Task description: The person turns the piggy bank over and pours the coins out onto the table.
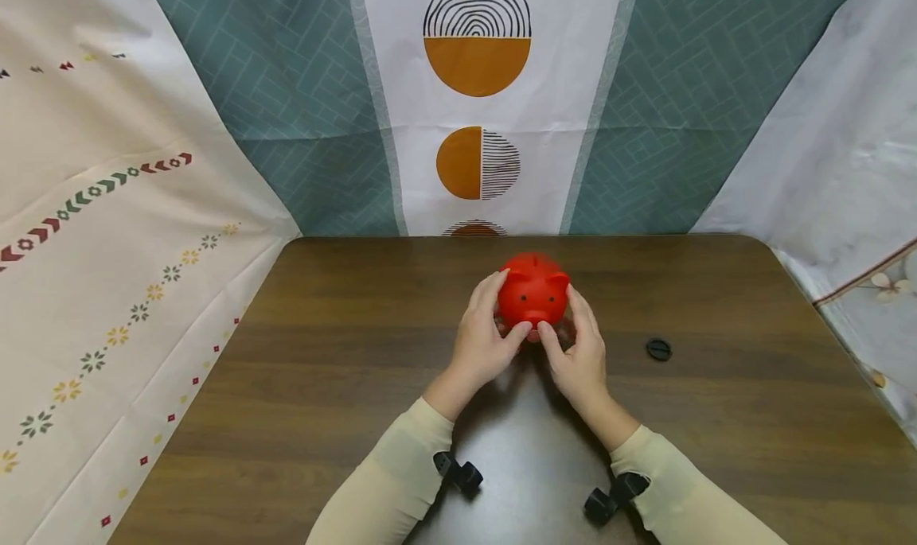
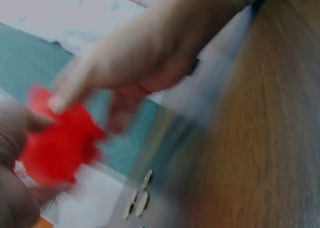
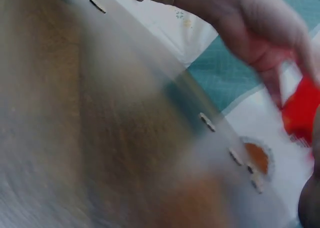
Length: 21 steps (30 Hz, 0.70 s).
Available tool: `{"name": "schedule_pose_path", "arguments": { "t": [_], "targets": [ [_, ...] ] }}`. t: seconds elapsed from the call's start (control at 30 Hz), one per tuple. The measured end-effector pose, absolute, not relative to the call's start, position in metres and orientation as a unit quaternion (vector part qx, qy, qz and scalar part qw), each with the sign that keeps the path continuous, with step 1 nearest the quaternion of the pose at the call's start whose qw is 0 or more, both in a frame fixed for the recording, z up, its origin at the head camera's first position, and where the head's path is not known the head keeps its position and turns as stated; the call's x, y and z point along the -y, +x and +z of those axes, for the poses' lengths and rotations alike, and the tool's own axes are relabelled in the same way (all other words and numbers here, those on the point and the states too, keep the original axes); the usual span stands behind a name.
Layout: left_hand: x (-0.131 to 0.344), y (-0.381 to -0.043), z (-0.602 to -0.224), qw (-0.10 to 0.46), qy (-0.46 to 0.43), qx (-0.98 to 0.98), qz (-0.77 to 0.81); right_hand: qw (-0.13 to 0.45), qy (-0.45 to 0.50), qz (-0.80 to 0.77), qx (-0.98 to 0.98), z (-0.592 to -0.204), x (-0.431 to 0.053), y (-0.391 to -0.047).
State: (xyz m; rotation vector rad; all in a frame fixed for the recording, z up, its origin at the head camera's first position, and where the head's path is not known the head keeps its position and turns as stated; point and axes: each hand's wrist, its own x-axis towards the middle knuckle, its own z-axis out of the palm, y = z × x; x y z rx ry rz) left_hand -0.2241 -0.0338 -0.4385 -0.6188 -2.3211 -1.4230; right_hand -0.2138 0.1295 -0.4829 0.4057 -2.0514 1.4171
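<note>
A red piggy bank [image 1: 532, 290] faces me with its snout and two dark eyes, and a coin slot shows on its back. My left hand [image 1: 485, 334] holds its left side, the thumb near the snout. On the opposite side my right hand [image 1: 579, 354] grips it likewise, with both thumbs close together in front. Blur softens the red piggy bank [image 2: 60, 148] in the left wrist view. Only part of it appears in the right wrist view. Whether its underside touches the table I cannot tell.
A round black stopper-like disc [image 1: 658, 349] lies on the brown wooden table [image 1: 358, 354], right of my hands. Several small flat pieces [image 2: 142, 204] show on the table in the wrist views, too blurred to identify. Patterned cloths [image 1: 301, 91] hang around the back and sides.
</note>
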Motion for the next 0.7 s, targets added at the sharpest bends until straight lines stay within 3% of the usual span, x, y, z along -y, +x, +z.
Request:
{"name": "schedule_pose_path", "arguments": {
  "t": [0.07,0.13,0.33,0.4,0.6,0.7],
  "targets": [
    [0.031,-0.223,-0.434,0.208,-0.272,0.778,-0.527,0.37,0.19,0.521,0.745,-0.477,-0.131,-0.214],
    [0.029,-0.223,-0.431,0.213,-0.293,0.752,-0.552,0.388,0.208,0.526,0.728,-0.471,-0.131,-0.212],
    [0.034,-0.226,-0.439,0.088,-0.173,0.794,-0.576,0.231,0.123,0.589,0.764,-0.465,-0.125,-0.202],
    [0.035,-0.227,-0.44,0.072,-0.165,0.797,-0.577,0.212,0.108,0.601,0.763,-0.472,-0.126,-0.203],
    [0.035,-0.228,-0.441,0.105,-0.18,0.79,-0.577,0.244,0.144,0.6,0.748,-0.48,-0.127,-0.209],
    [0.034,-0.224,-0.433,0.165,-0.226,0.77,-0.573,0.305,0.187,0.578,0.734,-0.46,-0.121,-0.203]
  ]
}}
